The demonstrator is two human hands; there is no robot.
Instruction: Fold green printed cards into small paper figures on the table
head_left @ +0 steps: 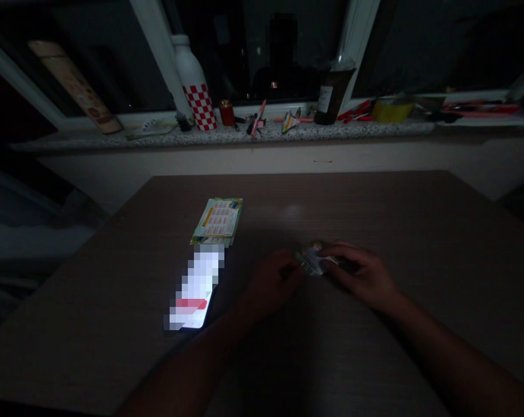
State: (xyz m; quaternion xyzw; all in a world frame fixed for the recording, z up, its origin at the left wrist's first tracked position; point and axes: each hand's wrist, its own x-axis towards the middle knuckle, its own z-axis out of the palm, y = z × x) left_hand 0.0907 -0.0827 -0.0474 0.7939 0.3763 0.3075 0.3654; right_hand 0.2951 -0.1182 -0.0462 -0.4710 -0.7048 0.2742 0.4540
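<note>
Just above or on the brown table [374,202], a small piece of printed paper [314,259], which looks folded, is held between both hands. My left hand [275,281] is closed with its fingertips pinching the left side of the paper; it lies in deep shadow. My right hand [368,272] grips the opposite side between thumb and fingers. The exact folds are too dark and blurred to make out. To the left lies a small stack of printed green and white sheets [219,219], with a lit phone [196,292] in front of it.
Behind the table runs a speckled windowsill [262,139]. On it stand a white bottle with red checks [196,87], a red jar [227,113], a dark bag [330,95], a folded paper piece [290,120], a yellow container [392,109] and several pens. A tall cylinder [74,87] leans at left.
</note>
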